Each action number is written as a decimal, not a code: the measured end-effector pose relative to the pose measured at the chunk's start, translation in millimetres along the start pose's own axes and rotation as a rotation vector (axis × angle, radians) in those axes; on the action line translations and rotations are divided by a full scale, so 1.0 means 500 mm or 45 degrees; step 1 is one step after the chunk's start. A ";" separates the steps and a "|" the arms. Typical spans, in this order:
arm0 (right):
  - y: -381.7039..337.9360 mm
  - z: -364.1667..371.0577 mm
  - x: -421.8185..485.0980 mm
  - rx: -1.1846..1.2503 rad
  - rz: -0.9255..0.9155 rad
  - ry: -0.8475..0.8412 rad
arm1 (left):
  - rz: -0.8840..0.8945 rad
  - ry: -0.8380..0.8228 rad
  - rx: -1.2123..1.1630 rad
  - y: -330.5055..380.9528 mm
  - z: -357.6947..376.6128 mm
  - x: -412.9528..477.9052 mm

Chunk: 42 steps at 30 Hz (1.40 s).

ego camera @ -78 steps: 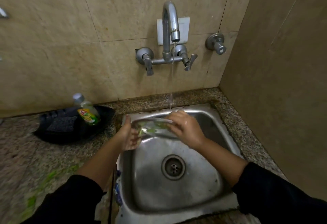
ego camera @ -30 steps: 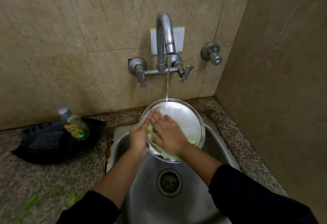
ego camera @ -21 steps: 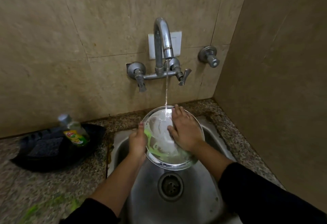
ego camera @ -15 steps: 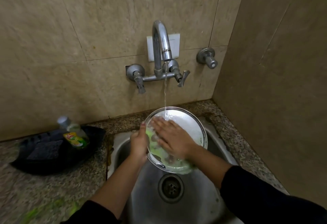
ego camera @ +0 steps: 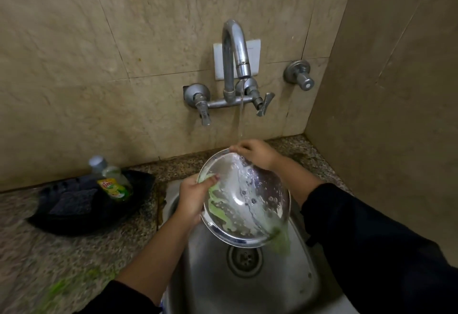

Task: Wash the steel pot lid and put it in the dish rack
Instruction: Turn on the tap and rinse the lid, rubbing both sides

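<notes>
The round steel pot lid [ego camera: 247,202] is tilted over the steel sink [ego camera: 292,289], its inner face towards me, wet with bubbles and streaks of green soap that run off its lower edge. My left hand [ego camera: 195,194] grips the lid's left rim, thumb on the inside. My right hand [ego camera: 255,152] pinches the top rim, under the thin stream of water from the tap [ego camera: 235,58]. No dish rack is in view.
A black tray [ego camera: 74,214] on the granite counter to the left holds a dish soap bottle [ego camera: 112,182] and a dark scrub pad [ego camera: 71,200]. Green soap smears lie on the counter [ego camera: 62,286]. Tiled walls close the back and right. The sink drain [ego camera: 244,259] lies below the lid.
My right hand has left the lid's inner face, where it was rubbing, and now holds the top rim. The lid has tipped further down and soapy water runs off it.
</notes>
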State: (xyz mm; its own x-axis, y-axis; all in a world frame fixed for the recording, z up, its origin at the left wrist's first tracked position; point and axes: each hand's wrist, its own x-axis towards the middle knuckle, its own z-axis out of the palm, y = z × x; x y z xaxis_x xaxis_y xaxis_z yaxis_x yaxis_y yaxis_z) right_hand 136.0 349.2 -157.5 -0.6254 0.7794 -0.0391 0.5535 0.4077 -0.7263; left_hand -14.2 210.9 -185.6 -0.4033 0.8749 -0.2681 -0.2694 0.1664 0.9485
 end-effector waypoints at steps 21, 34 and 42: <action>-0.089 0.042 0.016 -0.834 -0.116 0.375 | -0.363 -0.544 0.250 0.080 0.015 0.049; -0.112 0.039 0.018 -0.750 -0.219 0.485 | -0.332 -0.530 0.371 0.128 0.015 0.054; -0.025 -0.009 -0.006 -0.502 0.291 0.485 | -0.176 -0.307 0.249 0.079 -0.018 0.039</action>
State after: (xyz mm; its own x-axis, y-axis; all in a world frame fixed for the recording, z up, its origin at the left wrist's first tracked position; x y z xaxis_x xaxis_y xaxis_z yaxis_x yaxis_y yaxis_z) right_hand 133.5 344.0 -145.3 -0.2648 0.9545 0.1374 0.8593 0.2983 -0.4156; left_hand -40.4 230.5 -154.9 -0.1499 0.9166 -0.3707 -0.1249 0.3544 0.9267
